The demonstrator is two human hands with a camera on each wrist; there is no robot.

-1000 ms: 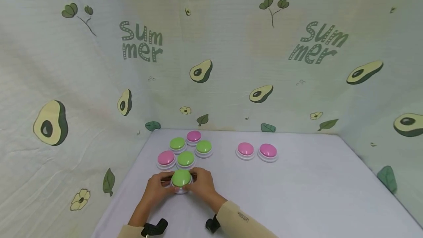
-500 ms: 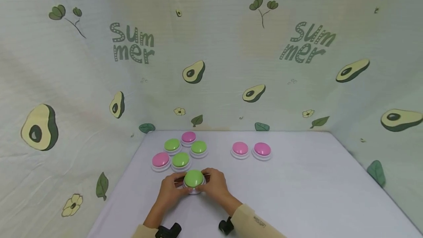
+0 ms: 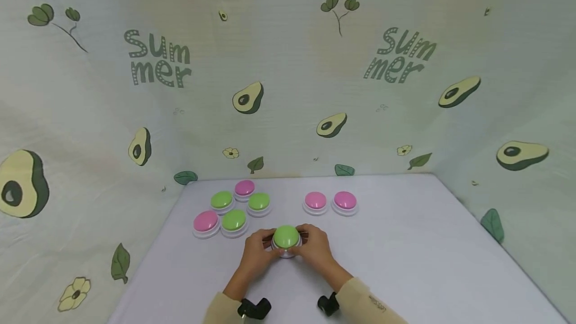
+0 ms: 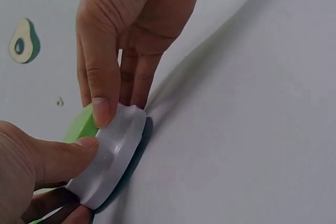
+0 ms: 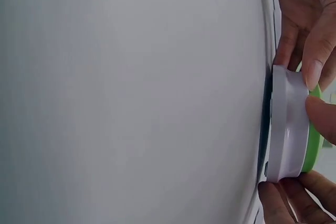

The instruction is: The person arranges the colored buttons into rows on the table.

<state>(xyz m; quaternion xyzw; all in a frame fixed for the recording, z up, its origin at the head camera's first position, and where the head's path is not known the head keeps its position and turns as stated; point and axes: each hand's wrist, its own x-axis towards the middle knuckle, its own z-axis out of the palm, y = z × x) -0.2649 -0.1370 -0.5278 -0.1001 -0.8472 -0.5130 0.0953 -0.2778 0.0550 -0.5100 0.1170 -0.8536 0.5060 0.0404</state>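
Both hands hold one round push button with a green dome [image 3: 286, 236] and white base, dome facing up, near the middle front of the table in the head view. My left hand [image 3: 258, 254] grips its left side and my right hand [image 3: 315, 246] its right side. In the left wrist view, the two thumbs meet on the near side of the white base [image 4: 113, 153]. Fingers curl round the sides, partly hidden behind it. The right wrist view shows the base's underside edge [image 5: 273, 124] close over the white cloth, with a dark shadow along it.
To the left stands a cluster of green buttons [image 3: 234, 220] and pink buttons [image 3: 205, 221], several in all. Two pink buttons [image 3: 315, 201] stand side by side farther right. A white table [image 3: 405, 254] lies before a patterned cloth [image 3: 288, 54] hanging at the back and sides.
Both hands have carried the green button to the right, away from the left cluster. The head view has turned right, so the background shifts left. The other buttons keep their places.
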